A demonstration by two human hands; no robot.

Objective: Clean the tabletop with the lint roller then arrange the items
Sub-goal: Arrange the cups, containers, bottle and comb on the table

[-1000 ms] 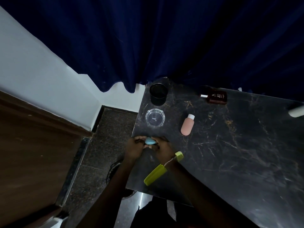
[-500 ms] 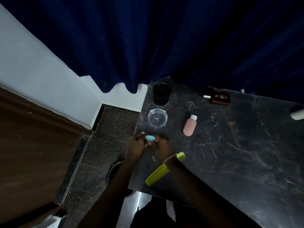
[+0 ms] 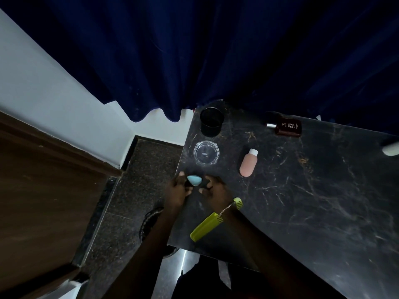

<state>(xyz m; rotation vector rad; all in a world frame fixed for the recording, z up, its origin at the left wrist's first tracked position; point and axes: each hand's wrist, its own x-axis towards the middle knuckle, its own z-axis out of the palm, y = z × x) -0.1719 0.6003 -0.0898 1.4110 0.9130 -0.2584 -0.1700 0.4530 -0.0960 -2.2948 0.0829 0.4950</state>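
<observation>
A small light-blue teardrop sponge (image 3: 194, 180) sits between my two hands at the left edge of the dark marble tabletop (image 3: 313, 190). My left hand (image 3: 177, 190) touches its left side with its fingers. My right hand (image 3: 214, 188) is just to the right of it, fingers curled close to it. A yellow-green comb (image 3: 205, 226) lies under my right wrist. A white cylinder (image 3: 390, 149), possibly the lint roller, shows at the right edge of the view.
Along the table's left side stand a black cup (image 3: 211, 121) and a clear glass ashtray (image 3: 206, 152). A pink bottle (image 3: 248, 162) lies mid-table and a dark brown bottle (image 3: 287, 127) at the back. Dark blue curtain (image 3: 216, 50) hangs behind. Floor drops off left.
Both hands and the blue sponge stay at the same spot by the table's left edge. My right fingers have drawn slightly away from the sponge.
</observation>
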